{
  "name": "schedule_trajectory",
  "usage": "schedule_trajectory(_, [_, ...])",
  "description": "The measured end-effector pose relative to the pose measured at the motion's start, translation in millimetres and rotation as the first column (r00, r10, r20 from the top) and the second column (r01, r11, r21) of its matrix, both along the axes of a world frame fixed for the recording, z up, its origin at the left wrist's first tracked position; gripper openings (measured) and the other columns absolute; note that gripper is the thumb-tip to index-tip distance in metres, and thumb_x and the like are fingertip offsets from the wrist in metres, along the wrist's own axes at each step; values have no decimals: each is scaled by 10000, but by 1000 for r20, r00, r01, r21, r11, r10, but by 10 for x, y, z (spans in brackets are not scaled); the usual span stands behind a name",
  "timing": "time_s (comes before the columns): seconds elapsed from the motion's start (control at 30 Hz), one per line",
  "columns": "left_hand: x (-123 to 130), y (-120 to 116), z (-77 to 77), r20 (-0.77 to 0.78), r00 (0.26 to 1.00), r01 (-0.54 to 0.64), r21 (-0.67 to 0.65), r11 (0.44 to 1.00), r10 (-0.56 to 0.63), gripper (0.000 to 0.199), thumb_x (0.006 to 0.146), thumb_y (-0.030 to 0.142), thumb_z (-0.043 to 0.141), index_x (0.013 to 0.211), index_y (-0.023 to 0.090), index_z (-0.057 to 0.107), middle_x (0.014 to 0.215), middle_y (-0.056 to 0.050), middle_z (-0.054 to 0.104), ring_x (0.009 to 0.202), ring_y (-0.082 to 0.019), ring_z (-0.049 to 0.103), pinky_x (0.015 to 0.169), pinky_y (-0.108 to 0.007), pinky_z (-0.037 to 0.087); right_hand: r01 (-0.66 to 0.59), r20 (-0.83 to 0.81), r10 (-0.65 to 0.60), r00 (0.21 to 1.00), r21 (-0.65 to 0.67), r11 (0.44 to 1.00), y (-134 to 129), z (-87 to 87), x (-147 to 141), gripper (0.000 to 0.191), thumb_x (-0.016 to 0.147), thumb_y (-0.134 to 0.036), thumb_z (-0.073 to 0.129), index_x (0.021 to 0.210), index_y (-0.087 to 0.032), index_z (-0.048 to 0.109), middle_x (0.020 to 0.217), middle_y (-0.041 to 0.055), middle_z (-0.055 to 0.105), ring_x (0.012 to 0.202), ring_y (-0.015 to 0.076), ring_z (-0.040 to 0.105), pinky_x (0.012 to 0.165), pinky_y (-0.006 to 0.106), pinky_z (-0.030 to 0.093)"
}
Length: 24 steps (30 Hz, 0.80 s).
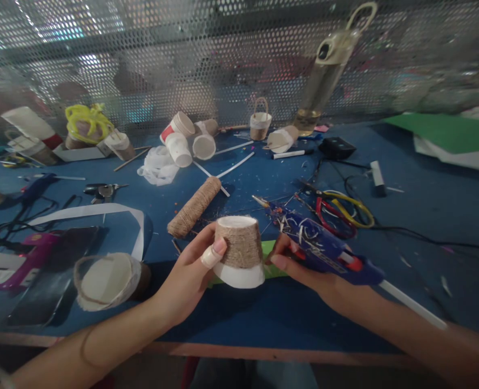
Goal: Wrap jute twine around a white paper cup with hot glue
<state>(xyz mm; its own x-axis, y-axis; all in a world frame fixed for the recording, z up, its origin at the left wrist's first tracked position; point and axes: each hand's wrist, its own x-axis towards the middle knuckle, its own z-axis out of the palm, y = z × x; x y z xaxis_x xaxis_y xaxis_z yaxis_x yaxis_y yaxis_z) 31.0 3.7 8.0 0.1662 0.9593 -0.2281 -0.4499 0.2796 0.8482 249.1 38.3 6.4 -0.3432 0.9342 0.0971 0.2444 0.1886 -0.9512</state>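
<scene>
A white paper cup wrapped in brown twine is upside down in my left hand, whose fingers close on its left side; a bandage circles the thumb. My right hand is just right of the cup, its thumb and fingers pinched together near the twine. What that pinch holds is too small to make out. A blue glue gun with a white glue stick lies over my right hand's fingers and wrist, its nozzle pointing up and left. Behind the cup lies a roll of twine.
Scissors and cables lie at right. A twine-handled cup, a dark phone and a magenta glue gun sit at left. Cups, a bottle and a perforated metal screen stand at the back.
</scene>
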Motion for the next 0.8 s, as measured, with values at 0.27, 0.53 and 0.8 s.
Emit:
schedule_trajectory(0.27, [3,-14,3,16,1000,25,-1,1000,-25,323,898,403,659,1196,284,697,1145,-44,726,1063,-217,664,874,-296,492,81,-33,-84,996,-85,993,-31,28,-28,185,766,-400,740,798,-252,633,780,-2,724,705,177,707,686,294,619])
schedule_trajectory(0.53, [2,-11,-16,16,998,58,40,997,-59,282,907,401,645,1160,293,709,1165,-37,720,1096,-220,648,886,-293,479,23,-8,-23,1000,-69,997,-27,25,-19,137,792,-365,728,787,-263,638,787,-7,728,708,179,708,667,298,613])
schedule_trajectory(0.8, [-10,-1,-39,24,995,97,67,993,-99,347,904,399,649,1231,292,693,1189,-58,720,1126,-242,638,916,-323,478,5,-81,-3,997,22,1000,-44,46,-27,143,789,-191,732,809,-257,607,752,-39,729,646,141,706,592,245,600])
